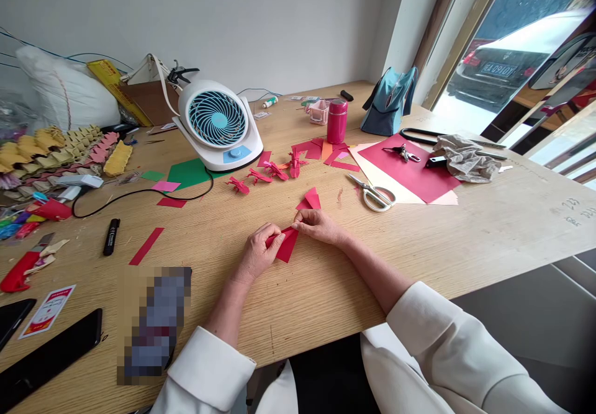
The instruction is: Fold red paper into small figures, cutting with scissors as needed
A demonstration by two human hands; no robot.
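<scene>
A folded piece of red paper (287, 247) is held between both hands, low over the wooden table. My left hand (261, 247) pinches its upper left side with thumb and fingers. At its upper right corner, my right hand (317, 225) grips it between thumb and fingertips. Just beyond my right hand lies another red paper piece (311, 198). Several small folded red paper figures (275, 171) stand in a row farther back. White-handled scissors (378, 198) lie to the right of my hands.
A white fan (216, 119) stands at the back, its black cord curving left. A pink bottle (337, 122), a blue bag (391, 100) and a large red sheet (410, 169) are on the right. Left lie a black marker (111, 237), a red strip (146, 246) and a black phone (51, 361).
</scene>
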